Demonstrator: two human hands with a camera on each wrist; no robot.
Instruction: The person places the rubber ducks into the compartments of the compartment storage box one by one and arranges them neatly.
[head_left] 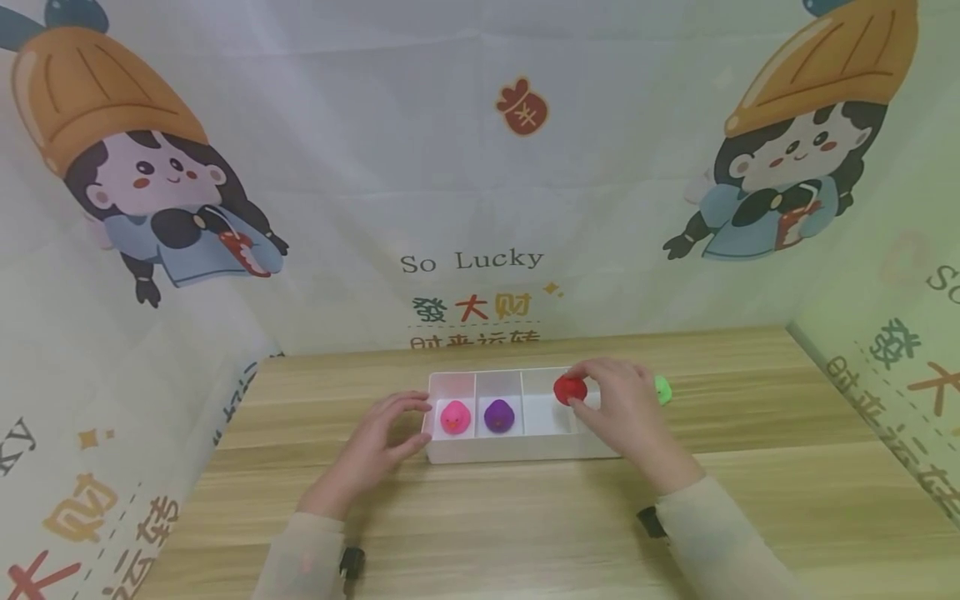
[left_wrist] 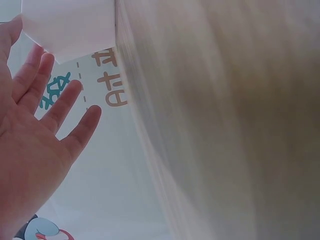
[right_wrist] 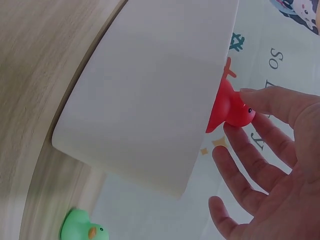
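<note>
A white divided box stands on the wooden table. The pink rubber duck sits in its leftmost compartment, and a purple rubber duck in the one beside it. My right hand pinches a red rubber duck by the head between thumb and fingers, at the box's rim toward the right. The box wall hides the duck's lower part in the right wrist view. At the box's left end is my left hand, its fingers spread and slightly bent by the wall; whether they touch it I cannot tell.
A green rubber duck lies on the table past the box's right end, partly behind my right hand in the head view. Printed cloth walls the wooden table at the back and both sides.
</note>
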